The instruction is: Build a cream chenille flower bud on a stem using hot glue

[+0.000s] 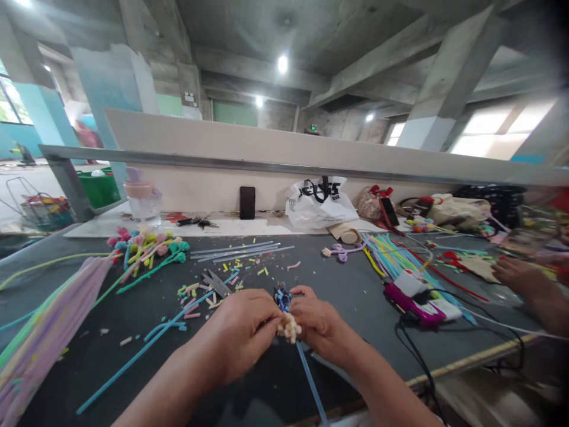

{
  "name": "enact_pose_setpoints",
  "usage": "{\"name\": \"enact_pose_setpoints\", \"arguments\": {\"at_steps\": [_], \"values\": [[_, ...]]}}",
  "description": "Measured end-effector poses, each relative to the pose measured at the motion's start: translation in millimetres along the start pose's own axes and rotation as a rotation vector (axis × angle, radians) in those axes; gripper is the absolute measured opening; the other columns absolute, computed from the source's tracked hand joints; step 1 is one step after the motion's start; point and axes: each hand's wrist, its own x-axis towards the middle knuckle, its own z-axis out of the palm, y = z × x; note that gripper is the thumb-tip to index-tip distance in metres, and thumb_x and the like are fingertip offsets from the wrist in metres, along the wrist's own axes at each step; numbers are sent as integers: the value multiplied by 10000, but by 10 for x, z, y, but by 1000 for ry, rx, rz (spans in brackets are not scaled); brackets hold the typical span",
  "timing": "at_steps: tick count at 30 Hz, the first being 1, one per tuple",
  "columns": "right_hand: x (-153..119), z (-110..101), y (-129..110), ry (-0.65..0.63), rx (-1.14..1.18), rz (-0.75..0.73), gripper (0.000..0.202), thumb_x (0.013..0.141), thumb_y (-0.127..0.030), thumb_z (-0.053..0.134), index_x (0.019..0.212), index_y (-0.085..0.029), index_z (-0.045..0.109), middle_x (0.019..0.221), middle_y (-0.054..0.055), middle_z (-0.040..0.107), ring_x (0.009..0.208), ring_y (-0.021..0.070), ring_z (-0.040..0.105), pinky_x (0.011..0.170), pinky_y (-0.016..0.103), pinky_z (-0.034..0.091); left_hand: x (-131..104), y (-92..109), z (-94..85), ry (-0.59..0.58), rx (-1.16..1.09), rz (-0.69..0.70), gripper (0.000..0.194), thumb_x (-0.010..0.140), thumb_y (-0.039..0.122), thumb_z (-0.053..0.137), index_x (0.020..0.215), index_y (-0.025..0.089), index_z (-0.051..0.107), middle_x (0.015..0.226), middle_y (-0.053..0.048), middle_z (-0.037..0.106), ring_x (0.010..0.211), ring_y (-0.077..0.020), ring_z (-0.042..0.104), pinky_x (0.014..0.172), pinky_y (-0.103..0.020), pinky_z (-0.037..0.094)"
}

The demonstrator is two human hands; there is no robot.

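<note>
Close to the table's front, my left hand (242, 332) pinches a small cream fuzzy flower-like piece (290, 328), apparently of pipe cleaner. My right hand (322, 326) is closed at the same piece from the other side. Just beyond the fingertips is a dark blue object (281, 296), partly hidden and hard to make out. A translucent bluish rod (312, 379) runs from under my right hand toward the front edge. Scissors (216, 283) lie open past my left hand, among short cut pieces (192, 305). A long blue pipe cleaner (133, 360) lies left of my left forearm.
Pastel pipe cleaners (75, 308) and fuzzy flowers (151, 249) lie left. Translucent sticks (244, 253) lie farther back. Rightward are colourful pipe cleaners (400, 261), a magenta electrical device (413, 305) with cables, and another person's hand (518, 277). A phone (248, 203) and white bag (320, 204) stand behind.
</note>
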Motion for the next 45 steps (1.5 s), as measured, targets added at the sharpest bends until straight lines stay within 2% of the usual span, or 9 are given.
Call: {"name": "enact_pose_setpoints", "arguments": {"at_steps": [7,10,13,15,21,31,34,39,45], "values": [[3,18,24,0,-6,16,483,959,-398,260,639,-180,549,584,-31,524,593,91,502,899,343,333,24,-8,61,38,134,5,226,847,151,459,673,153,603,701,-29,595,699,-130,532,650,-239,395],[0,-6,9,5,2,25,491,960,-402,262,655,-179,575,592,-19,557,602,93,516,908,349,332,17,-33,15,20,45,12,211,869,178,459,770,170,646,755,-30,628,740,-127,562,696,-236,426],[-4,-40,-15,-37,100,67,537,947,-470,248,658,-178,594,635,5,617,636,100,548,919,351,335,-2,-62,-39,108,-53,60,166,860,204,498,919,189,652,876,-47,653,831,-136,584,766,-243,449],[-7,-45,-24,-92,194,99,589,917,-548,233,641,-173,594,652,17,639,645,105,565,924,349,340,-12,-69,-57,159,-78,111,161,848,190,516,937,185,650,901,-62,653,862,-147,583,791,-259,452],[7,2,-34,-167,439,128,598,874,-600,302,620,-155,610,609,25,659,649,117,601,898,331,366,-14,-10,-76,1,-68,185,182,866,148,470,841,171,648,830,-49,659,819,-143,566,813,-284,426],[7,-10,-66,-280,748,263,565,825,-617,407,680,-128,652,536,25,603,572,122,573,649,242,478,-7,-20,-81,-79,-7,214,197,868,132,442,831,163,633,766,-45,641,775,-148,549,757,-284,409],[15,-24,-82,-307,768,290,558,813,-625,422,667,-134,645,524,16,579,558,117,558,608,221,470,-14,-9,-79,-125,42,244,204,863,115,433,834,164,629,770,-43,632,775,-150,543,767,-291,396],[19,-46,-81,-338,721,244,591,814,-644,389,641,-131,627,523,5,546,565,114,542,610,221,460,-19,22,-91,-148,73,254,191,875,155,439,850,174,627,793,-44,625,782,-151,539,770,-291,388],[-44,-63,-74,-499,778,419,487,788,-585,504,674,-129,629,560,-29,517,473,68,497,480,166,418,-34,37,-85,-226,23,262,204,895,180,419,838,186,615,831,-40,627,809,-145,540,766,-274,383]]}}
